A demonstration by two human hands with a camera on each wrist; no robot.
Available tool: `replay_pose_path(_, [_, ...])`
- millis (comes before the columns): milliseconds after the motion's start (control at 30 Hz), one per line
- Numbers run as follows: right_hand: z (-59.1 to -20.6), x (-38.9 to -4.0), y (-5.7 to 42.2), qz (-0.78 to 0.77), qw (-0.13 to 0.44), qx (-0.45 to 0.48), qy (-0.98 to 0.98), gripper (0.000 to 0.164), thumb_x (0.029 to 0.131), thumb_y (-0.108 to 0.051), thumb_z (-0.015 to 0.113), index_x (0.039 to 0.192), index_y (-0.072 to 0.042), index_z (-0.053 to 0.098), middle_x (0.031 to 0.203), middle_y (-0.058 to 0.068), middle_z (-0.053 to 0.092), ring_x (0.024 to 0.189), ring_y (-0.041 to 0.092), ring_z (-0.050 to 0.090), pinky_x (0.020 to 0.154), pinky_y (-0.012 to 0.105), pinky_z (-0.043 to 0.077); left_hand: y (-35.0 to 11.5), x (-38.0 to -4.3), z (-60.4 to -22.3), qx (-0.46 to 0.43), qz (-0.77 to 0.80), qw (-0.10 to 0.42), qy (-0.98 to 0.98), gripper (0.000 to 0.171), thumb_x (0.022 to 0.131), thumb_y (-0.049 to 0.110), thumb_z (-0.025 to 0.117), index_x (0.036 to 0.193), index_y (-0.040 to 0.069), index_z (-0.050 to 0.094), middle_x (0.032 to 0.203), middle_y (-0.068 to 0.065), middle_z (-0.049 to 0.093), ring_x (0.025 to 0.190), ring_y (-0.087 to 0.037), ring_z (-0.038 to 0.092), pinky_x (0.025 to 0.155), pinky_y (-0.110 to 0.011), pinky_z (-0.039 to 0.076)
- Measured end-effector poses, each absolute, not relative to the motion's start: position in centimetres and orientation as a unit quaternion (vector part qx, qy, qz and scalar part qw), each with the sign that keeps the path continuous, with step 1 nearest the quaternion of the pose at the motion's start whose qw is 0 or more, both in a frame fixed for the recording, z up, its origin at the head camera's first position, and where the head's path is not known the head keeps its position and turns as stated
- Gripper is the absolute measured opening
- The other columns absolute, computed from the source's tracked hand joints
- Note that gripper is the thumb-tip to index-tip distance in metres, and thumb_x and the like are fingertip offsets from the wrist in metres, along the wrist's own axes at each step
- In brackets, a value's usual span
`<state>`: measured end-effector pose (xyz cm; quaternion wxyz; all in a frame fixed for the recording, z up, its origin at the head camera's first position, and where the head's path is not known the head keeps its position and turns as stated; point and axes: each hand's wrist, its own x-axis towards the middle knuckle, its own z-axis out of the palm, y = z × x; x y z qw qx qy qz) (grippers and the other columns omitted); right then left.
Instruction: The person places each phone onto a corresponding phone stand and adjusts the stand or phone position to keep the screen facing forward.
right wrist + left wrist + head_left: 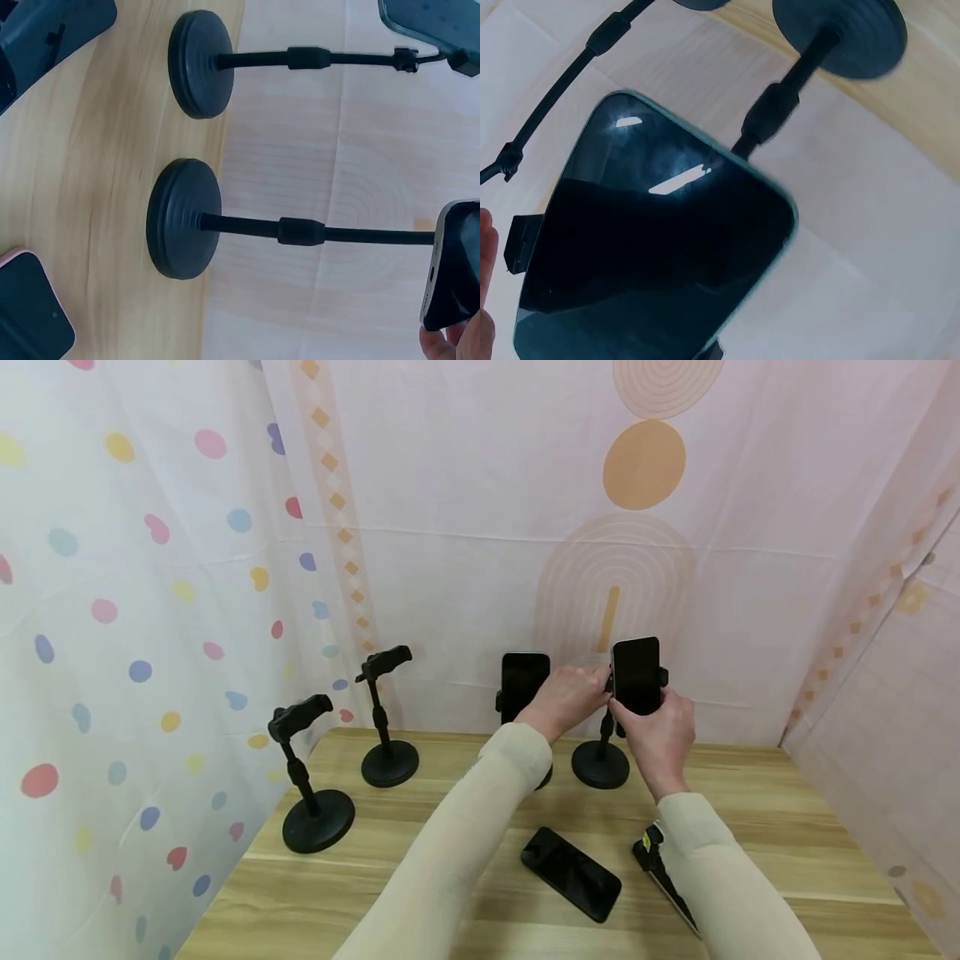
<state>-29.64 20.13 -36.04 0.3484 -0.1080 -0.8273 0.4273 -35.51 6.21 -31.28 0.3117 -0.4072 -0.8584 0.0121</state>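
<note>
In the head view, my right hand (663,731) grips a black-screened phone (636,677), thumb over its lower left front. This phone sits upright at the clamp of a black phone stand (600,765). My left hand (573,693) has its curled fingertips on the clamp at the phone's left edge; they are partly hidden. Just left of it, a second phone (523,681) stands in another holder, its base mostly behind my left forearm. That phone (652,240) fills much of the left wrist view. In the right wrist view, fingers (469,341) support the gripped phone (456,262) at one edge.
Two black stands without phones, one nearer (318,821) and one farther (389,763), occupy the table's left side. A phone (572,874) lies flat in front. Another phone (660,864) is partly under my right forearm. A patterned curtain (450,593) hangs behind the table.
</note>
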Motion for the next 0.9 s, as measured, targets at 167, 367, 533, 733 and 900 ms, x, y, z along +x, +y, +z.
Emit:
replay_pose_path(167, [-36.0,-30.0,19.8,0.426,0.351,-0.116,-0.826,0.065,0.08,-0.036,0.082,0.12,0.01,0.059,0.116,0.024,0.055,0.108,0.037,0.049,0.09,0.053,0.041,6.2,-35.5,-31.1,-0.405,0.035,0.317,-0.857,0.017,0.099,0.026,0.063,0.104,0.009,0.067,0.084,0.001,0.069,0.071,-0.01,0.067,0.063,-0.023,0.053])
replay_pose_path(367, [-36.0,-30.3,19.5,0.421,0.359,-0.117,-0.825,0.068,0.08,-0.038,0.082,0.121,0.011,0.058,0.115,0.026,0.055,0.109,0.038,0.047,0.091,0.052,0.04,6.4,-35.5,-31.1,-0.396,0.043,0.307,-0.864,0.016,0.098,0.025,0.066,0.101,0.01,0.066,0.088,0.002,0.069,0.078,-0.01,0.068,0.067,-0.022,0.053])
replay_pose_path(533, [-36.1,-30.2,19.3,0.43,0.358,-0.122,-0.819,0.069,0.08,-0.037,0.083,0.121,0.011,0.057,0.115,0.026,0.054,0.108,0.039,0.047,0.091,0.053,0.04,6.7,-35.2,-30.9,-0.384,0.013,0.274,-0.882,0.018,0.098,0.024,0.066,0.11,0.012,0.067,0.099,0.001,0.072,0.087,-0.012,0.069,0.074,-0.023,0.054])
replay_pose_path(733, [-36.1,-30.1,19.3,0.439,0.353,-0.128,-0.816,0.069,0.081,-0.036,0.082,0.123,0.012,0.056,0.119,0.027,0.052,0.11,0.04,0.047,0.093,0.054,0.04,7.1,-34.9,-30.6,-0.362,-0.019,0.247,-0.899,0.03,0.101,0.019,0.057,0.126,0.005,0.065,0.092,-0.002,0.071,0.074,-0.012,0.066,0.068,-0.024,0.053])
replay_pose_path(900, [-36.1,-30.3,19.2,0.438,0.353,-0.133,-0.816,0.064,0.083,-0.032,0.08,0.122,0.013,0.056,0.119,0.028,0.052,0.112,0.041,0.046,0.093,0.054,0.039,7.6,-34.8,-30.6,-0.332,-0.119,0.232,-0.906,0.03,0.105,0.026,0.048,0.093,0.006,0.068,0.067,-0.002,0.059,0.053,-0.011,0.054,0.053,-0.021,0.045])
